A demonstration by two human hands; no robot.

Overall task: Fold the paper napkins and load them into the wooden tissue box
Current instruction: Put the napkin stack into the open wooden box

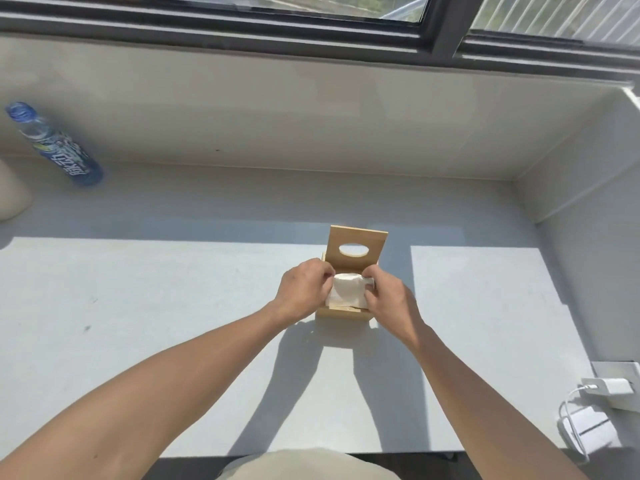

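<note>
Wooden tissue box [343,313] sits centre of the table [138,341], lid [356,249] hinged up at the far side w/ its oval slot exposed, so the top opening is free for loading. Folded paper napkins [348,292] lie in the opening, stack approx. level w/ the rim. Left hand [304,289] and right hand [388,296] flank the stack, fingers curled narrow, pinching its far corners, prob. to seat it square. Bottle [55,145] lies far left; charger [607,389] near right.
</note>
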